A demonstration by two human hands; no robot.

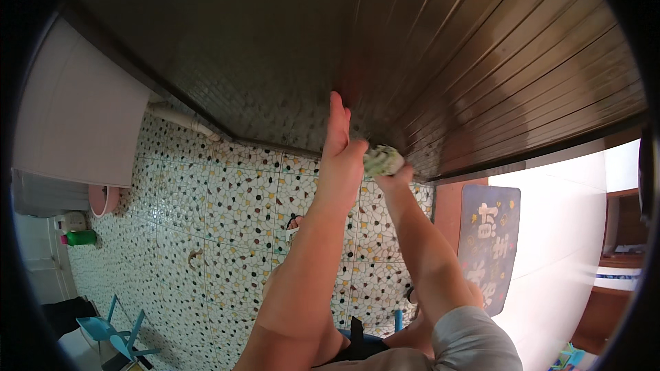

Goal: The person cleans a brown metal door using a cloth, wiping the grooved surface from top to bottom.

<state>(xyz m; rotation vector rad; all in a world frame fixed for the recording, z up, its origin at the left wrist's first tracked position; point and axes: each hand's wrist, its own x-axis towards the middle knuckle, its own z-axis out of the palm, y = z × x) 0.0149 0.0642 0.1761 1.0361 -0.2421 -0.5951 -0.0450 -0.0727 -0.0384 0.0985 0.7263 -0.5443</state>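
Note:
Before me stands a dark brown door or panel [268,51], smooth on the left and ribbed on the right, its surface reflecting the floor. My left hand [343,139] reaches up against or close to the smooth part, its fingers extended, and nothing shows in it. Beside it on the right, my right hand [397,175] grips a crumpled green and white cloth [383,161] near the panel's lower part. Motion blurs the cloth, and it hides most of the right fingers.
A patterned mat [490,247] lies right of the pebble-patterned floor [237,201]. At left are a pink basin [104,200], a green bottle [81,238], a pale pipe [183,119] and blue plastic stool or rack parts [98,327]. A sandaled foot [294,226] shows below.

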